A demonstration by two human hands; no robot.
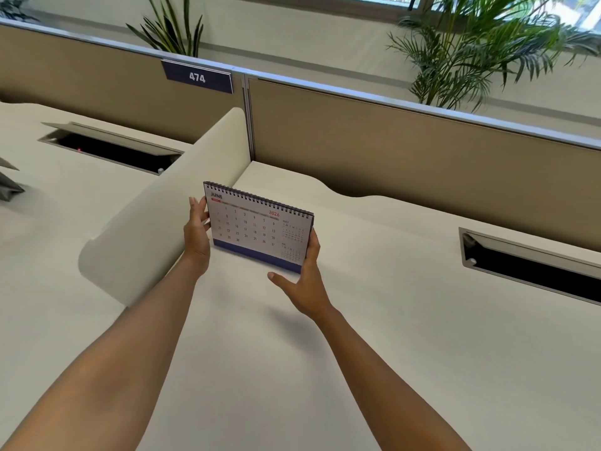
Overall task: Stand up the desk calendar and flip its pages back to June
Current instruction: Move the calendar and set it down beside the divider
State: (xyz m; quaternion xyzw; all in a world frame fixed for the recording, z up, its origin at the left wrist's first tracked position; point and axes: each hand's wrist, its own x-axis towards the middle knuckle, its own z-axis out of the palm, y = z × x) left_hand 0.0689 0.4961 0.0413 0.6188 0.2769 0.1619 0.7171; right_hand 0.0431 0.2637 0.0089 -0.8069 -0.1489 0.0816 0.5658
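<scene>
- The white desk fills most of the view; its near edge is cut off at the bottom of the frame.
- A tan partition wall runs across from 9 to 3 o'clock, and the plants behind it at 12 and 1 o'clock are cut by the top edge.
- A rounded white divider stands at 10 o'clock of the calendar, just beside it; whether they touch is hidden by the left hand.
- Two open cable hatches are set in the desk: one at 10 o'clock, one at 3 o'clock, their insides too dark to read.
- A blue sign on the partition at 11 o'clock reads 474.
- The desk calendar stands upright near the centre, its blue base on the desk, spiral at the top, showing JUNE 2026; the small side months are barely legible.
- The left hand grips the calendar's left edge, fingers curled behind it and out of sight.
- The right hand rests against the lower right corner, fingers up along the edge, thumb spread wide toward 9 o'clock; whether it truly pinches is unclear.
- A grey object at 9 o'clock is cut off and cannot be identified.
</scene>
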